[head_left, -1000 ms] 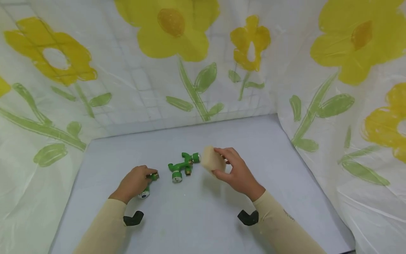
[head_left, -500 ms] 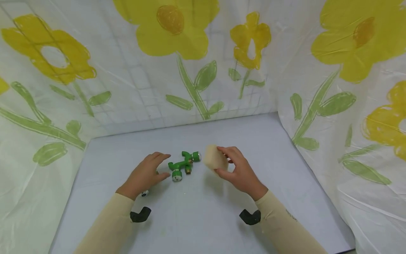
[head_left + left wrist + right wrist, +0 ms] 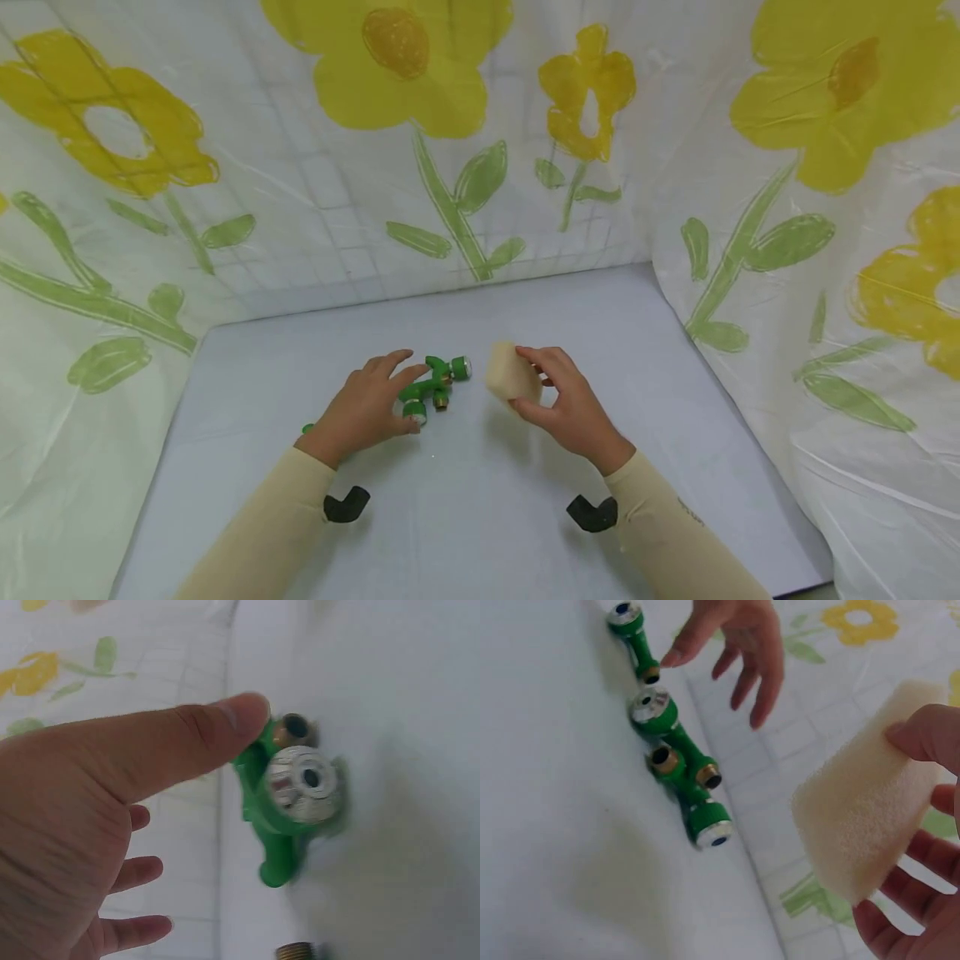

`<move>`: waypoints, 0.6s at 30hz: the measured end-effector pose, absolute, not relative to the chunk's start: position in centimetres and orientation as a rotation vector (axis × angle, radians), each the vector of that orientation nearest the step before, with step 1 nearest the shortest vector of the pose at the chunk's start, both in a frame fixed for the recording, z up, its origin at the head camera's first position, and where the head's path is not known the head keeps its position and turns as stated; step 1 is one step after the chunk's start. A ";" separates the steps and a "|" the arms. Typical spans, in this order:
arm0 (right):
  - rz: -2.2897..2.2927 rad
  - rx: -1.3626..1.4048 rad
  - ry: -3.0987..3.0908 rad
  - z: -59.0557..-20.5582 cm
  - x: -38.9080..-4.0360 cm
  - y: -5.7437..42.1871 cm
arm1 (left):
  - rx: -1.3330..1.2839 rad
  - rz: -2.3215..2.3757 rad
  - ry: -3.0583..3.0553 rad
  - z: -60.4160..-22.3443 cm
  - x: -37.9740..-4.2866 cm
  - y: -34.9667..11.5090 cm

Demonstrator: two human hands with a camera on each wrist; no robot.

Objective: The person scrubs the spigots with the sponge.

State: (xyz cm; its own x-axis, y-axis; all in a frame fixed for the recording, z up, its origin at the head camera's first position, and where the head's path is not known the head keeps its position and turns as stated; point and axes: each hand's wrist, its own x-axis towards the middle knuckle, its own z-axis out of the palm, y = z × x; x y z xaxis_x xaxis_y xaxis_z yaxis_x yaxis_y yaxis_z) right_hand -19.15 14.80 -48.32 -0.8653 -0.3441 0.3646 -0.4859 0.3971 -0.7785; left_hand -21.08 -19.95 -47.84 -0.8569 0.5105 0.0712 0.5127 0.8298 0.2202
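My right hand [image 3: 573, 408] holds a cream-coloured sponge block [image 3: 510, 373] between thumb and fingers, raised above the table. In the right wrist view the sponge's broad porous face shows. My left hand [image 3: 360, 418], fingers spread, is over the near part of two green tap-like fittings lying close together. The nearer fitting [image 3: 664, 724] and the farther fitting [image 3: 703, 814] each have a round silver-faced end and a brass outlet. The left thumb overlaps the nearer one in the left wrist view. A third such fitting [image 3: 637, 645] is mostly hidden by the left hand in the head view.
The items lie on a white tabletop [image 3: 480, 517]. Behind it and along both sides hangs a white sheet [image 3: 300, 225] with painted yellow flowers. Each sleeve has a black curved piece [image 3: 347, 505] at the wrist.
My left hand has let go of the third fitting at left, opened, and moved right to the pair. My right hand stays nearly in place with the sponge.
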 end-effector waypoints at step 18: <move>1.492 0.750 -2.516 -49.0 -18.5 14.7 | -0.912 -0.416 -3.123 -51.2 -22.5 -19.4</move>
